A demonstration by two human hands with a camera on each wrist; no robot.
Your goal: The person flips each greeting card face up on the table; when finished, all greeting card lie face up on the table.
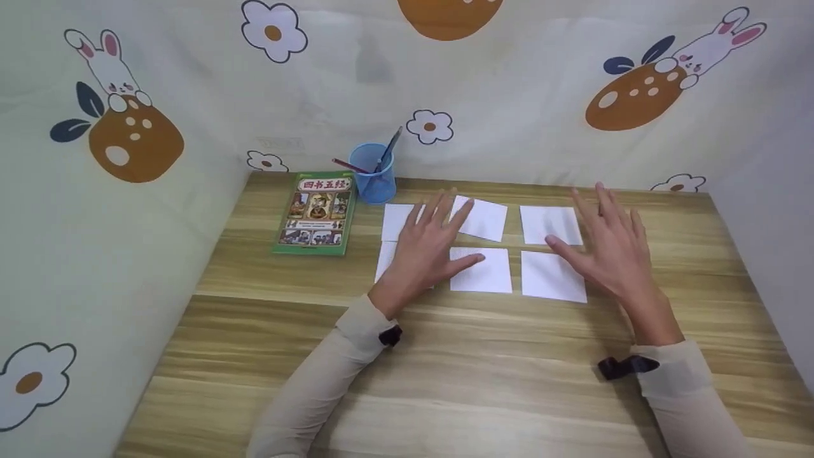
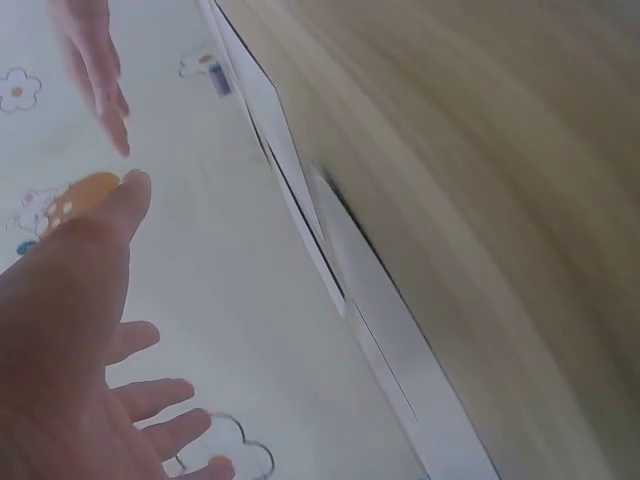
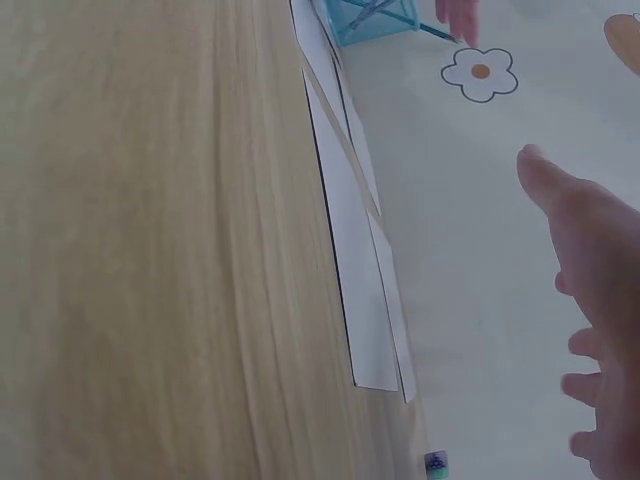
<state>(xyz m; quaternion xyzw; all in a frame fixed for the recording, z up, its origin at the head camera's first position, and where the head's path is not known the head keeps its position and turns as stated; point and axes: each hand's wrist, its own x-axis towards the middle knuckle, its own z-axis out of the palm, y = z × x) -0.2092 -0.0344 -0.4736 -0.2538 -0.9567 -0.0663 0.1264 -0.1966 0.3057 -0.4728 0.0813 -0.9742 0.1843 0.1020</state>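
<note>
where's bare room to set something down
Bare table lies nearside of the white cards, between the sleeves; also right of the right hand and nearside of the green book. Crowded: the cards beneath the left hand, and the blue cup close by the book.

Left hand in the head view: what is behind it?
The left hand partly covers four white cards on the table. Their visible faces look blank; the parts directly behind the hand are hidden, so nothing can be said about those.

Soft light is filling the head view; glare is washing the table [image 1: 458, 413] at six o'clock, the right sleeve [image 1: 690, 401] is casting shadow toward nine o'clock, and both wrist views are looking hazy.
</note>
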